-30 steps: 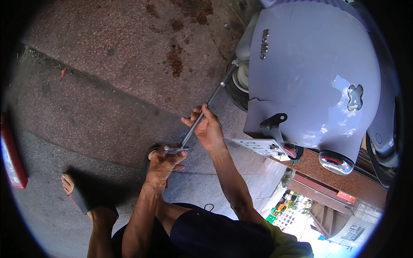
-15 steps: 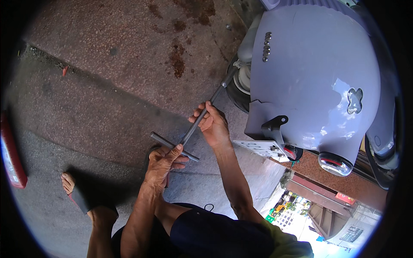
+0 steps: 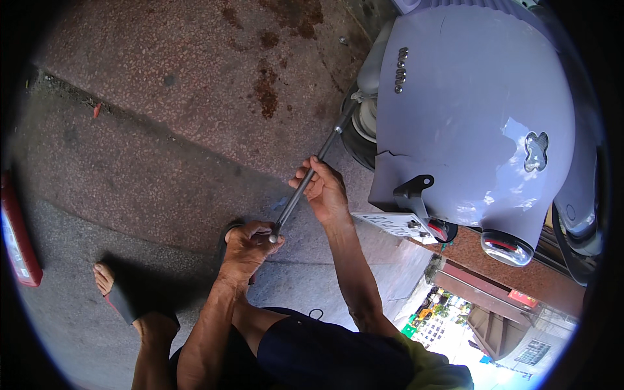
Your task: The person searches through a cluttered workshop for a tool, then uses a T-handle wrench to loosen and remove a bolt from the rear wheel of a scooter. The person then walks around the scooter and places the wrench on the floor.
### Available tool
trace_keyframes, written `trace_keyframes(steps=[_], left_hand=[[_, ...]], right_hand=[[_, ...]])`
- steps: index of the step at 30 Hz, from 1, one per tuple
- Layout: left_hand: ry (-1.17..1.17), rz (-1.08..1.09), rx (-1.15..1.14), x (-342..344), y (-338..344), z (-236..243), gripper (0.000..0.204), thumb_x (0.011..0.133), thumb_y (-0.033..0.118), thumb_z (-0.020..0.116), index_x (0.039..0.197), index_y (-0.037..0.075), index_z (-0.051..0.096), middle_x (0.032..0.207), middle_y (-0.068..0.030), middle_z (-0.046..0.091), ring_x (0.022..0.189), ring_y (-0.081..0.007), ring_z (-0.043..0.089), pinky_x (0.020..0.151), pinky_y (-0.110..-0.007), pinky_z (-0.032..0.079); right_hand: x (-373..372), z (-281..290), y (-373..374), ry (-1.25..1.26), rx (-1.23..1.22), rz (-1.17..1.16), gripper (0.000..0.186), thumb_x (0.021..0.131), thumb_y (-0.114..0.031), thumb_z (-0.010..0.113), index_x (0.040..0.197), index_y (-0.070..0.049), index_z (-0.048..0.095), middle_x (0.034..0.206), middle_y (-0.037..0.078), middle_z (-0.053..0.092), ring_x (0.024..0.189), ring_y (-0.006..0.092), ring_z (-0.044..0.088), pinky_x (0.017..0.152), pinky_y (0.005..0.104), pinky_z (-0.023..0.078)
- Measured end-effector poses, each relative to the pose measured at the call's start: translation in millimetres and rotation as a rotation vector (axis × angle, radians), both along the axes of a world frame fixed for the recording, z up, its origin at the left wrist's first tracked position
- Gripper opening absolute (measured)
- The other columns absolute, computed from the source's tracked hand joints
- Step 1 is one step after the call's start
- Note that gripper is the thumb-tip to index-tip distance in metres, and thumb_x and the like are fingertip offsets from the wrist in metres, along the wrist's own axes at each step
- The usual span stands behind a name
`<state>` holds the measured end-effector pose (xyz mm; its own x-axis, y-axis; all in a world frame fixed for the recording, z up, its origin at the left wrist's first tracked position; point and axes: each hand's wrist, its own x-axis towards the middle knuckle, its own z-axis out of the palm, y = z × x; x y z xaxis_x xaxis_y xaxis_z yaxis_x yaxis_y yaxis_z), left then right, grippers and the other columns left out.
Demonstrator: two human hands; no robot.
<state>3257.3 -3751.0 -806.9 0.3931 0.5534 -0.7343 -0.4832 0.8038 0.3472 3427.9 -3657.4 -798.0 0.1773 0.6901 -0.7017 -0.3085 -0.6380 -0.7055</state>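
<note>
A long metal T-handle socket wrench (image 3: 292, 203) slants up and right to the rear wheel area (image 3: 366, 123) of a pale lilac scooter (image 3: 468, 104). My left hand (image 3: 244, 255) is closed around its crossbar, whose rounded end points toward me. My right hand (image 3: 327, 195) encircles the middle of the shaft with thumb and curled fingers. Beside the wheel, the far end of the wrench meets dark parts, and what it sits on is hidden.
A cracked lower body edge, a black bracket and a licence plate (image 3: 390, 224) are close to my right forearm. A red bottle (image 3: 21, 240) lies at the far left. My sandalled foot (image 3: 120, 289) rests on the stained stone floor (image 3: 162, 130).
The wrench has turned about its shaft: its crossbar lay sideways before and now points toward me. My left hand turned with it, while my right hand stayed around the shaft.
</note>
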Motion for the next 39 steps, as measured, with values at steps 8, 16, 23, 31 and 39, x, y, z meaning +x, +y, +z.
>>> trace_keyframes(steps=[8,16,23,31,39], left_hand=[[-0.149,0.062,-0.280,-2,-3,-8,0.031,0.088,0.023,0.051,0.066,0.001,0.055,0.067,-0.0116,0.060,0.055,-0.0170,0.059,0.050,-0.027,0.049],[-0.206,0.277,-0.430,-8,18,2,0.030,0.084,0.022,0.061,0.064,0.001,0.054,0.064,-0.0091,0.058,0.056,-0.0200,0.062,0.059,-0.032,0.056],[-0.477,0.279,-0.468,8,-15,-18,0.027,0.089,0.020,0.052,0.068,0.005,0.057,0.057,-0.0071,0.056,0.045,-0.0158,0.056,0.059,-0.036,0.055],[-0.288,0.205,-0.462,-4,9,-2,0.037,0.089,0.032,0.050,0.073,0.000,0.057,0.057,-0.0078,0.055,0.055,-0.0212,0.061,0.064,-0.036,0.055],[-0.209,-0.033,-0.351,-2,-3,-11,0.021,0.086,0.016,0.050,0.077,-0.002,0.056,0.069,-0.0124,0.059,0.054,-0.0196,0.061,0.060,-0.035,0.056]], right_hand=[[-1,-7,-2,0.139,0.033,0.052,0.018,0.087,-0.022,0.055,0.089,-0.004,0.055,0.077,0.008,0.058,0.076,0.0189,0.059,0.070,0.0375,0.051],[-4,-6,-2,0.039,0.017,0.024,0.017,0.089,-0.024,0.052,0.091,-0.006,0.055,0.081,0.005,0.057,0.076,0.0181,0.057,0.074,0.0392,0.050],[-17,-8,-6,0.296,0.043,0.059,0.016,0.090,-0.026,0.050,0.084,-0.011,0.053,0.077,0.002,0.053,0.072,0.0149,0.055,0.073,0.0416,0.049],[-8,-16,-9,0.137,0.010,0.044,0.018,0.090,-0.028,0.050,0.085,-0.011,0.053,0.075,0.002,0.054,0.072,0.0152,0.055,0.074,0.0408,0.049],[-12,-11,-5,0.252,0.040,0.026,0.021,0.089,-0.028,0.050,0.085,-0.008,0.054,0.072,0.005,0.055,0.074,0.0174,0.057,0.074,0.0401,0.050]])
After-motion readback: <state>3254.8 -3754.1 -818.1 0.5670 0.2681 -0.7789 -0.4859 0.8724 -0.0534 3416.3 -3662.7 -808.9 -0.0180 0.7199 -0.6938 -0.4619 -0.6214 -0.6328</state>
